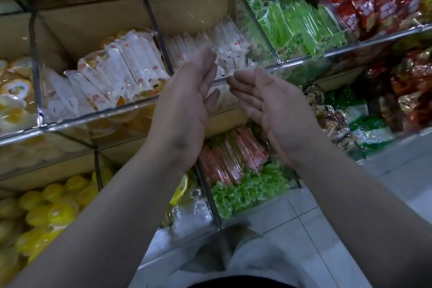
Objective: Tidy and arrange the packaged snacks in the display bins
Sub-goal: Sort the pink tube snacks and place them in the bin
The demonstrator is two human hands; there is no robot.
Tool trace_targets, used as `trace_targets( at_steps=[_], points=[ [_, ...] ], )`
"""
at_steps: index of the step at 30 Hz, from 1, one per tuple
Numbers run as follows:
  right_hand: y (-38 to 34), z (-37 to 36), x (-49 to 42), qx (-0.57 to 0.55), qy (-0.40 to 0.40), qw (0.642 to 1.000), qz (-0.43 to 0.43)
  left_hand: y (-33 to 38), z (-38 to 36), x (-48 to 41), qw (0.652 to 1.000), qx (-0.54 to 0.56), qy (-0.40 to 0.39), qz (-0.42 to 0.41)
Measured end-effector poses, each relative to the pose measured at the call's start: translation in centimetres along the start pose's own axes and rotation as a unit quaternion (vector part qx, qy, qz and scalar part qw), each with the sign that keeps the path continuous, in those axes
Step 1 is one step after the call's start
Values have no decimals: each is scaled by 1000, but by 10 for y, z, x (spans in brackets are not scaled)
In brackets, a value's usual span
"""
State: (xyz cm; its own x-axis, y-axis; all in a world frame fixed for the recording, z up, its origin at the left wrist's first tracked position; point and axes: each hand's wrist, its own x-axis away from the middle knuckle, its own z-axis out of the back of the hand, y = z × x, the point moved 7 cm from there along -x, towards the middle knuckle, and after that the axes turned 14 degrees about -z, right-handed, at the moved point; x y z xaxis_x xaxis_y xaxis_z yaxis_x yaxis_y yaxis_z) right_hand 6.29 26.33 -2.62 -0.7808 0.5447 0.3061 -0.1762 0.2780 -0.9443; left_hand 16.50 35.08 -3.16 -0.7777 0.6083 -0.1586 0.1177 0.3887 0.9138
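In front of the middle tier of bins, both hands are raised side by side with a gap between them. The left hand (184, 105) has its palm turned right and fingers straight, tips up by the white packs (224, 49) in the centre bin. Whether they touch is blurred, cannot tell. The right hand (275, 105) has its palm turned up and left, fingers relaxed and slightly curved, tips pointing at the left hand but not meeting it. Each grip is apart with nothing in it.

The clear front rim (93, 119) runs behind both hands and rises to the right. A clear divider (161, 37) walls off the centre bin on its left. The centre bin is low on stock, with open room at the back and the cardboard back wall (187, 11) bare. In the left bin a row of white packs (121, 70) leans, with orange-yellow packs under and beside it. The green packs (297, 28) fill the next bin right up to the rim, with red packs (374, 7) beyond them.

On the lower tier, under the wrists, pink packs (233, 159) lie on green wrapped sweets (252, 189). Yellow pieces (53, 208) sit in the bin at lower left. The tiled floor (350, 217) lies at lower right.
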Motion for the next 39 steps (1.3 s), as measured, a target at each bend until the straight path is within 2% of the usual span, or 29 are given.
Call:
trace_targets(
  at_steps=[7,11,26,39],
  points=[
    [27,25,-14,1,11,999,-31,-22,-12,15,999,-43,9,27],
    [36,41,-28,-11,7,998,-56,-37,-25,12,999,-22,20,38],
    [100,92,-81,62,-16,987,-151,-134,-32,9,986,-6,99,133],
    [172,133,-123,161,2,957,-241,-217,-20,14,967,-3,162,196]
  ],
)
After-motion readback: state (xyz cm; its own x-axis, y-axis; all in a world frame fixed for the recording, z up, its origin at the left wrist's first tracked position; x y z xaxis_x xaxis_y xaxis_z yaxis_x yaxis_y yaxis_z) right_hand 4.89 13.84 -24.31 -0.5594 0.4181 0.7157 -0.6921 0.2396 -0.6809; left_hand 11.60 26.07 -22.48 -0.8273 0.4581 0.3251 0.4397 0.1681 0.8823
